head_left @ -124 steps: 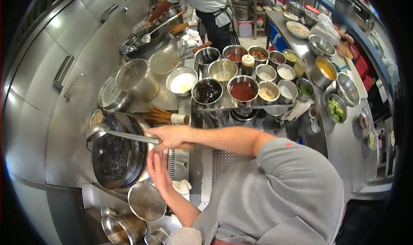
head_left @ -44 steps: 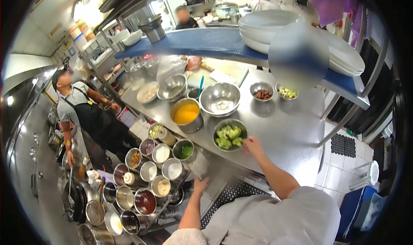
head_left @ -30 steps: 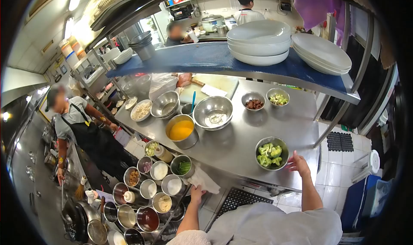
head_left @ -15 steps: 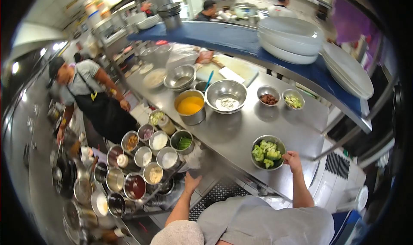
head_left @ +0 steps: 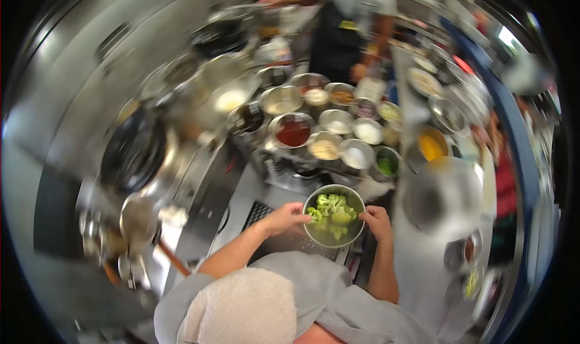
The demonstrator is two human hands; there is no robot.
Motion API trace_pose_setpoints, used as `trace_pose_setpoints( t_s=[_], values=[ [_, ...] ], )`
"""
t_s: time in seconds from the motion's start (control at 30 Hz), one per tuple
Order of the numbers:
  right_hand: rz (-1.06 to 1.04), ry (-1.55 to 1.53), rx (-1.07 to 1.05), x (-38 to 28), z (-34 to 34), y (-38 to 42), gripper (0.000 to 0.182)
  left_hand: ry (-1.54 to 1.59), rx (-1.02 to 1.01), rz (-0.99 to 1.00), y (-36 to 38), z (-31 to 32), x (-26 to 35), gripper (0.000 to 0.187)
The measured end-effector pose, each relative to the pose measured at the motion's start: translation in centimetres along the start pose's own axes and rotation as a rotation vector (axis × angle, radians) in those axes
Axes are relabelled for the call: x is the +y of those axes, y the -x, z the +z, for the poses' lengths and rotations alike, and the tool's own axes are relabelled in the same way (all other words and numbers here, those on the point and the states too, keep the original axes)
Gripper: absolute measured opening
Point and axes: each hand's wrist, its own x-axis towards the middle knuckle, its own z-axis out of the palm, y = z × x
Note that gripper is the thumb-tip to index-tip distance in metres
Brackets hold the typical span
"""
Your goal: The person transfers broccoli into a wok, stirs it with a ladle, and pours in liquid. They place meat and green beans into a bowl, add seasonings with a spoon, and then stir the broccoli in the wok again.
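Note:
A round metal bowl [head_left: 316, 234] of green broccoli florets [head_left: 332, 206] is held up in front of my body. My left hand [head_left: 284, 219] grips its left rim, fingers closed on the edge. On the opposite side, my right hand [head_left: 378, 222] pinches the rim. Liquid seems to lie under the florets, though blur makes this hard to tell. Just beyond the bowl stand metal pots, among them one with red sauce [head_left: 293, 130] and one with something green [head_left: 386, 162].
A steel counter [head_left: 417, 283] runs along my right, with a pot of orange liquid [head_left: 431, 146] and a blurred large bowl [head_left: 444, 199]. On my left are a stove and a black wok [head_left: 134, 152]. A co-worker in a dark apron [head_left: 332, 42] stands beyond the pots.
The broccoli bowl has left the counter and is now in front of me. My left hand has joined my right on its rim. My view has swung left toward the stove.

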Motion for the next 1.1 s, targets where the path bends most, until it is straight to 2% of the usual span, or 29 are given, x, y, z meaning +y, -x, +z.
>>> trace_pose_setpoints(
  t_s=[0.03, 0.07, 0.17, 0.2, 0.27, 0.3, 0.33, 0.37, 0.4, 0.43, 0.47, 0.53, 0.57, 0.6, 0.7, 0.83, 0.97, 1.03, 1.1],
  values=[
    [0.006, 0.031, -0.074, -1.0, 2.0, -1.6, 0.018, 0.006, 0.05, 0.012, 1.4, -1.8, -0.6, 0.016],
    [-0.012, 0.157, -0.181, 0.7, 3.0, -3.8, 0.018, 0.08, 0.12, 0.054, 2.6, -2.9, -1.2, 0.016],
    [0.133, -0.358, -0.266, -0.6, 9.5, -5.9, 0.02, 0.208, 0.367, 0.18, 6.2, -7.9, -3.3, 0.009],
    [0.152, -0.316, -0.351, -0.4, 10.5, -6.9, 0.025, 0.241, 0.478, 0.206, 8.3, -9.2, -2.6, 0.012],
    [0.201, -0.261, -0.342, -0.1, 12.8, -8.6, 0.024, 0.304, 0.648, 0.338, 14.7, -11.8, 0.7, 0.014],
    [0.224, -0.242, -0.321, -0.2, 13.9, -9.4, 0.024, 0.309, 0.726, 0.455, 17.0, -15.5, 0.0, 0.015],
    [0.234, -0.204, -0.324, -0.5, 14.8, -10.1, 0.024, 0.288, 0.965, 0.487, 20.3, -16.8, 2.5, 0.015],
    [0.253, -0.174, -0.325, -0.4, 15.3, -10.6, 0.024, 0.188, 1.05, 0.581, 24.0, -18.5, 4.5, 0.015],
    [0.265, -0.145, -0.327, -0.3, 16.0, -11.6, 0.024, 0.119, 1.247, 0.68, 27.5, -21.1, 5.3, 0.016],
    [0.285, -0.114, -0.331, -0.1, 16.6, -12.2, 0.024, 0.086, 1.314, 0.822, 30.1, -21.6, 7.9, 0.014],
    [0.29, -0.079, -0.33, -0.1, 17.3, -12.4, 0.024, -0.033, 1.503, 0.82, 32.0, -23.4, 9.7, 0.012],
    [0.299, -0.005, -0.336, -0.3, 18.5, -13.5, 0.024, -0.238, 1.64, 0.747, 36.1, -30.0, 11.0, 0.011],
    [0.298, 0.021, -0.332, 0.1, 19.1, -13.9, 0.023, -0.369, 1.784, 0.714, 36.7, -33.0, 11.8, 0.011],
    [0.298, 0.046, -0.33, 0.8, 19.5, -14.2, 0.022, -0.652, 1.972, 0.472, 37.4, -35.9, 12.3, 0.011],
    [0.328, 0.113, -0.296, 3.1, 20.2, -13.9, 0.02, -1.478, 2.053, 0.317, 36.4, -45.8, 11.4, 0.014],
    [0.411, 0.167, -0.242, 5.6, 19.6, -12.0, 0.02, -1.551, 2.133, 0.04, 34.5, -49.9, 13.8, 0.02],
    [0.435, 0.194, -0.221, 7.5, 18.2, -10.1, 0.02, -1.746, 2.255, 0.236, 38.1, -50.1, 18.4, 0.028],
    [0.447, 0.249, -0.185, 7.7, 18.1, -9.2, 0.02, -1.396, 2.367, 0.601, 40.8, -51.8, 18.8, 0.024],
    [0.45, 0.287, -0.226, 7.3, 18.2, -8.6, 0.023, -1.392, 2.503, 0.487, 43.2, -51.7, 17.6, 0.029]
  ],
)
